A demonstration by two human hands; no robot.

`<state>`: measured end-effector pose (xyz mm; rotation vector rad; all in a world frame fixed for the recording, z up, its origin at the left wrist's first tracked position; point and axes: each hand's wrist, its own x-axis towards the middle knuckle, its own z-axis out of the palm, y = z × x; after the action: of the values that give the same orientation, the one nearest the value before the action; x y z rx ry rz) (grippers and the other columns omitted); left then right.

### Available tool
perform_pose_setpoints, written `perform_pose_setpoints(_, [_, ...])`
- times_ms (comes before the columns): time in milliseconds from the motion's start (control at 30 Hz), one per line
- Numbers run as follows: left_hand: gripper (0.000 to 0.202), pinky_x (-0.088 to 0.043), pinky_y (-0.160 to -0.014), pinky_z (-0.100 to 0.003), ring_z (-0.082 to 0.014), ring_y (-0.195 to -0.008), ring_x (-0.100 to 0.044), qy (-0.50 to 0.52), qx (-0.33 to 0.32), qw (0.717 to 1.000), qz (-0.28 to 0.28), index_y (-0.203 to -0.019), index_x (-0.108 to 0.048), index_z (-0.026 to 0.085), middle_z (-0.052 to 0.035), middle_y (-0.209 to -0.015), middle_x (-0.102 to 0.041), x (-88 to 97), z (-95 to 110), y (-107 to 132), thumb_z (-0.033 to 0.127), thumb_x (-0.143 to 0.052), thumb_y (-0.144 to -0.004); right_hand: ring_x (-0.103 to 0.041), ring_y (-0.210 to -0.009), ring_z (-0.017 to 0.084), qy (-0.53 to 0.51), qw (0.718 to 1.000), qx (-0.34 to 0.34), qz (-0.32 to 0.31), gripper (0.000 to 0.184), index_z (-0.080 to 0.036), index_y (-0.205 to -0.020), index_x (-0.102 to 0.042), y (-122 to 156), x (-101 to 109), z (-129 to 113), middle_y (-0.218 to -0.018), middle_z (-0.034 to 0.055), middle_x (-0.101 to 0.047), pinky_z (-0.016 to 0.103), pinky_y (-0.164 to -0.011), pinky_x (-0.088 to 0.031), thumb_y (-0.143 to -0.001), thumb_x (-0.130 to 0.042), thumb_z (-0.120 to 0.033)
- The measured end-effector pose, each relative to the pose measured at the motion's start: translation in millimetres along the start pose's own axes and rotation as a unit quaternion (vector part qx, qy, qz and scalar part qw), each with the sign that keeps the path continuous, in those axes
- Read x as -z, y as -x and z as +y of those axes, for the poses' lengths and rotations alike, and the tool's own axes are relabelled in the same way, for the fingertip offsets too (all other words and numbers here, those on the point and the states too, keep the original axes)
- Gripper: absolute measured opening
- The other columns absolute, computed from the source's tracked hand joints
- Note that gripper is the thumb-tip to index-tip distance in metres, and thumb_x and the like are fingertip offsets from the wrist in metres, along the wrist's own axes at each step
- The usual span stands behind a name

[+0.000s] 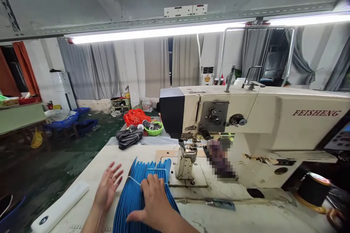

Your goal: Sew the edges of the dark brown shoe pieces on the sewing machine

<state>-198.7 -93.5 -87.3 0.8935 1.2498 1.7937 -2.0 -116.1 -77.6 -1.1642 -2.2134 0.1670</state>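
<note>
A thick bundle of blue cords (pixel 136 193), tied round with a white string, lies on the pale sewing table (pixel 246 218) in front of me. My right hand (pixel 154 204) rests flat on top of the bundle, fingers stretched toward the string. My left hand (pixel 108 187) hovers open just left of the bundle, fingers spread, holding nothing. Right behind the bundle stands the presser foot (pixel 186 162) of a cream sewing machine (pixel 273 123).
A white flat bar (pixel 58 209) lies at the table's left edge. Dark folded straps (pixel 129 136), a green basket (pixel 154 128) and an orange bag (pixel 136 116) sit farther back. Small snips (pixel 221 204) lie right of the bundle. A dark thread spool (pixel 314 189) stands at right.
</note>
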Motion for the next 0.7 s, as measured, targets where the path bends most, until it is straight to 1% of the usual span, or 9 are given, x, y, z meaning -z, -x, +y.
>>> perform_pose_setpoints(67, [0.051, -0.042, -0.098, -0.050, -0.0306, -0.122, -0.047, -0.104, -0.035, 0.986, -0.128, -0.122, -0.054, 0.028, -0.0081, -0.138, -0.047, 5.3, 2.4, 7.7, 0.045, -0.065, -0.075, -0.054, -0.093, 0.034, -0.012, 1.000, -0.004, -0.025, 0.073, -0.019, -0.090, -0.057, -10.0, 5.1, 6.6, -0.097, 0.0085, -0.058, 0.056, -0.081, -0.042, -0.043, -0.074, -0.073])
perform_pose_setpoints(133, [0.054, -0.031, -0.107, -0.050, -0.0320, -0.130, -0.037, -0.257, -0.081, 0.930, -0.251, -0.120, -0.057, 0.033, -0.0055, -0.141, -0.045, 5.4, 6.2, 15.9, 0.038, -0.072, -0.069, -0.055, -0.090, 0.031, -0.020, 0.998, 0.026, -0.047, 0.065, -0.020, -0.089, -0.057, -17.3, 6.7, 12.5, -0.096, 0.0067, -0.059, 0.050, -0.077, -0.045, -0.047, -0.078, -0.066])
perform_pose_setpoints(200, [0.040, -0.029, -0.108, -0.050, -0.0312, -0.127, -0.041, -0.376, -0.120, 0.872, -0.290, -0.112, -0.063, 0.031, -0.0067, -0.132, -0.052, -1.0, 11.5, 22.6, 0.033, -0.068, -0.072, -0.057, -0.087, 0.027, -0.027, 0.995, 0.062, -0.066, 0.057, -0.021, -0.088, -0.058, -19.6, 9.2, 18.0, -0.092, 0.0035, -0.061, 0.042, -0.074, -0.047, -0.052, -0.081, -0.058])
perform_pose_setpoints(267, [0.023, -0.037, -0.100, -0.049, -0.0302, -0.116, -0.049, -0.443, -0.161, 0.837, -0.277, -0.098, -0.067, 0.028, -0.0084, -0.117, -0.060, -12.1, 16.2, 27.9, 0.032, -0.063, -0.076, -0.056, -0.086, 0.024, -0.027, 0.994, 0.079, -0.073, 0.050, -0.021, -0.086, -0.058, -16.0, 15.0, 23.2, -0.090, 0.0018, -0.061, 0.038, -0.073, -0.046, -0.055, -0.082, -0.052])
perform_pose_setpoints(367, [0.005, -0.044, -0.088, -0.044, -0.0272, -0.103, -0.052, -0.481, -0.245, 0.803, -0.255, -0.077, -0.062, 0.022, -0.0076, -0.098, -0.061, -28.3, 17.5, 36.8, 0.026, -0.061, -0.077, -0.053, -0.083, 0.025, -0.006, 0.998, 0.050, -0.035, 0.048, -0.019, -0.080, -0.057, -2.9, 26.7, 30.2, -0.087, 0.0037, -0.060, 0.039, -0.072, -0.043, -0.058, -0.080, -0.054])
perform_pose_setpoints(467, [0.013, -0.045, -0.077, -0.036, -0.0219, -0.088, -0.053, -0.476, -0.322, 0.791, -0.210, -0.070, -0.053, 0.020, -0.0047, -0.080, -0.058, -35.0, 11.2, 47.0, 0.021, -0.055, -0.083, -0.051, -0.076, 0.025, 0.024, 0.999, 0.005, 0.035, 0.040, -0.019, -0.073, -0.054, 9.8, 31.9, 37.4, -0.078, 0.0041, -0.057, 0.038, -0.068, -0.040, -0.066, -0.076, -0.052])
perform_pose_setpoints(567, [0.018, -0.042, -0.066, -0.031, -0.0179, -0.073, -0.049, -0.478, -0.350, 0.789, -0.164, -0.067, -0.049, 0.020, -0.0017, -0.069, -0.053, -33.4, 4.1, 54.8, 0.019, -0.052, -0.085, -0.050, -0.068, 0.021, 0.033, 0.994, 0.016, 0.100, 0.023, -0.020, -0.066, -0.050, 16.5, 25.8, 45.1, -0.068, 0.0025, -0.054, 0.034, -0.064, -0.037, -0.082, -0.063, -0.030])
perform_pose_setpoints(633, [0.024, -0.039, -0.061, -0.029, -0.0165, -0.067, -0.047, -0.486, -0.349, 0.789, -0.141, -0.062, -0.044, 0.021, 0.0000, -0.063, -0.049, -31.5, 2.1, 58.6, 0.017, -0.052, -0.083, -0.049, -0.060, 0.019, 0.028, 0.991, 0.036, 0.126, 0.029, -0.020, -0.060, -0.047, 18.9, 18.7, 47.9, -0.060, 0.0016, -0.052, 0.031, -0.059, -0.034, -0.089, -0.051, -0.021])
perform_pose_setpoints(700, [0.029, -0.037, -0.059, -0.029, -0.0160, -0.064, -0.045, -0.485, -0.353, 0.792, -0.110, -0.056, -0.037, 0.022, 0.0014, -0.059, -0.044, -30.2, 1.8, 62.7, 0.014, -0.051, -0.081, -0.048, -0.055, 0.018, 0.026, 0.990, 0.045, 0.134, 0.034, -0.020, -0.058, -0.047, 20.9, 13.9, 47.2, -0.055, 0.0015, -0.051, 0.030, -0.055, -0.031, -0.092, -0.046, -0.021])
